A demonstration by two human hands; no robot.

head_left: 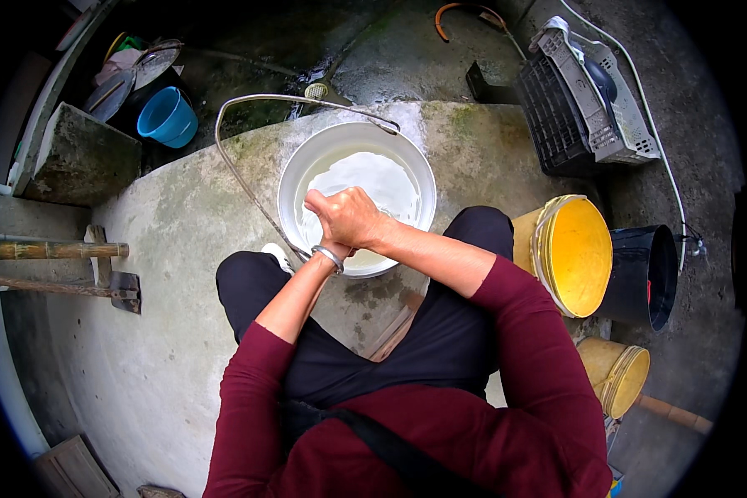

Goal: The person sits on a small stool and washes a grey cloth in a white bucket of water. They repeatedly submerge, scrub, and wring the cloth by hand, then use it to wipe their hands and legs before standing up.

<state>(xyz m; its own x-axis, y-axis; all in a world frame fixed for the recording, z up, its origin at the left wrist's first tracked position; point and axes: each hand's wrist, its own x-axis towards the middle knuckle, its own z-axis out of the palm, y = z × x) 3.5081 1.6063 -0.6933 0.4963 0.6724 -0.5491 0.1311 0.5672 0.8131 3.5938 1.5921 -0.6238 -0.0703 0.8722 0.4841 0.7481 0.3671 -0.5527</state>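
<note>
A round metal pot (428,178) with water (365,173) in it stands in front of me. Its long wire handle (220,133) swings out to the left. Over the near part of the pot my two hands are joined. My right hand (349,217) is closed round my left hand (337,247) near the wrist, with a thumb sticking out to the left. Most of my left hand is hidden beneath it, so its fingers cannot be made out. A silver bracelet (329,259) circles my left wrist.
Yellow buckets (577,257) (627,382) and a black bucket (639,278) lie to the right, below stacked plastic crates (585,100). A blue bucket (168,118) stands far left. Wooden-handled tools (50,250) jut in from the left. A white hose (643,100) runs along the right.
</note>
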